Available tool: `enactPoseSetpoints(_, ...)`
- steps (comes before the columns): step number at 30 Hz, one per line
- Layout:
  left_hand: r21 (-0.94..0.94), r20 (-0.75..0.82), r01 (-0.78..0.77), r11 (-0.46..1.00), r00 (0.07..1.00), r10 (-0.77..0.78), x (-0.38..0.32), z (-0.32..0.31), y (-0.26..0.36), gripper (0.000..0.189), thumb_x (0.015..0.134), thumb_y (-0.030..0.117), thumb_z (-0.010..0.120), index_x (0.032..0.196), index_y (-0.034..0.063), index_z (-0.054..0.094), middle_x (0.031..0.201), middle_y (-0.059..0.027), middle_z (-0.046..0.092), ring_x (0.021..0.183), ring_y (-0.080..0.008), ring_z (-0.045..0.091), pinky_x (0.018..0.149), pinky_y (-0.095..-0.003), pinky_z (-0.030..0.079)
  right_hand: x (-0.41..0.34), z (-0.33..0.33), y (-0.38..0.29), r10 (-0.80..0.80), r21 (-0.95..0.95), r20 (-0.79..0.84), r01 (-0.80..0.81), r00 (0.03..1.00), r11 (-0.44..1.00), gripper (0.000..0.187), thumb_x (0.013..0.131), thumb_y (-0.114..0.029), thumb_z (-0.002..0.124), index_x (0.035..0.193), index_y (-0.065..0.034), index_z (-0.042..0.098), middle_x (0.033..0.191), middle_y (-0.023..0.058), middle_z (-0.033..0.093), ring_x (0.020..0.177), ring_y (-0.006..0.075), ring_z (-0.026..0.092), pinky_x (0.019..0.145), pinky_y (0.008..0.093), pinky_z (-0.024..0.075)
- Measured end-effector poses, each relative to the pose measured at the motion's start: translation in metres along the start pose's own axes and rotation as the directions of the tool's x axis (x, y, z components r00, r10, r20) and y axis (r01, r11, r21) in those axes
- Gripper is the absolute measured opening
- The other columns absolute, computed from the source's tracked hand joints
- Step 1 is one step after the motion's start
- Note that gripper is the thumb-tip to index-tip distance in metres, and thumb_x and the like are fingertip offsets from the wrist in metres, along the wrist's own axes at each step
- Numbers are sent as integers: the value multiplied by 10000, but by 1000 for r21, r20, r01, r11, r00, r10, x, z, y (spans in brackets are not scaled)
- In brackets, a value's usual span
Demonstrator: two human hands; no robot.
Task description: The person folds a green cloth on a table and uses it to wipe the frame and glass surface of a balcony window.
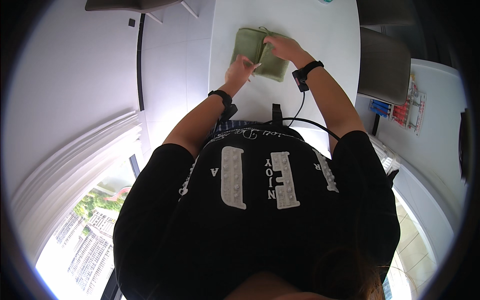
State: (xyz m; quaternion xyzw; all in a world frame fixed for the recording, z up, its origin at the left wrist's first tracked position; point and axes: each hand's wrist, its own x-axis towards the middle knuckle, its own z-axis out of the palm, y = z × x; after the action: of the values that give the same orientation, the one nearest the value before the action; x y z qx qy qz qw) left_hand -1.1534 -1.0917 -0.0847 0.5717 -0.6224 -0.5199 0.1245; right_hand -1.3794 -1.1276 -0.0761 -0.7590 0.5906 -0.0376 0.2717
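Note:
A green cloth (273, 71) lies folded on the white table (240, 101), with a raised fold running down its middle and a small loop at its far edge. My right hand (285, 48) grips the upper part of that fold, thumb and fingers bent around its edge. At the near end of the fold, my left hand (240, 72) pinches the cloth between its fingertips, though part of the grip is hidden. The rest of the left hand rests over the cloth's near left corner.
A black device on a wrist strap (302, 79) trails a cable (300, 108) across the table's near edge. Grey chairs (386, 67) stand along the right side. Packaged goods (399, 112) bearing writing lie on a white surface at right. A white curtain (75, 165) hangs at left.

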Motion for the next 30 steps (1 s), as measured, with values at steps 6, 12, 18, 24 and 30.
enactPoseSetpoints(6, -165, 152, 53, 985, 988, -28, 1, -1, -14, 482, 836, 349, 722, 1068, -15, 507, 788, -103, 662, 656, -181, 680, 513, -290, 536, 21, 1, -18, 56, -112, 71, -47, 996, 993, 365, 803, -134, 550, 1164, -169, 504, 1071, 105, 613, 946, 313, 626, 772, 433, 502)
enactPoseSetpoints(12, -348, 265, 144, 927, 963, -50, 4, 8, -34, 540, 854, 358, 708, 1112, -56, 475, 794, -140, 658, 688, -195, 689, 540, -287, 538, 44, -9, -24, 136, -356, 143, -77, 980, 931, 310, 794, -121, 541, 1101, -128, 501, 956, 114, 637, 893, 328, 644, 723, 431, 514)
enactPoseSetpoints(18, -428, 294, 187, 884, 954, -59, -1, -1, -1, 506, 857, 325, 708, 1076, -73, 485, 715, -130, 626, 672, -209, 695, 484, -288, 537, 52, -9, 0, -86, -212, 94, 105, 992, 972, 262, 772, -78, 533, 1026, -138, 510, 849, 77, 645, 787, 296, 652, 637, 434, 485)
enactPoseSetpoints(24, -381, 375, 294, 877, 916, -143, 1, 5, -5, 423, 867, 299, 698, 1000, -54, 506, 666, -110, 614, 625, -180, 677, 470, -277, 516, 58, -24, -35, 76, -97, 447, -36, 891, 995, 191, 734, -30, 508, 904, -116, 504, 813, 71, 619, 722, 288, 587, 604, 439, 422)
enactPoseSetpoints(30, -310, 199, 21, 950, 979, 44, 0, 10, -13, 250, 932, 217, 610, 901, -16, 526, 636, -87, 587, 531, -141, 617, 482, -265, 496, 64, -10, -27, 76, -442, 391, 115, 917, 890, 247, 771, -88, 567, 990, -142, 666, 918, 60, 693, 865, 270, 674, 684, 391, 519)
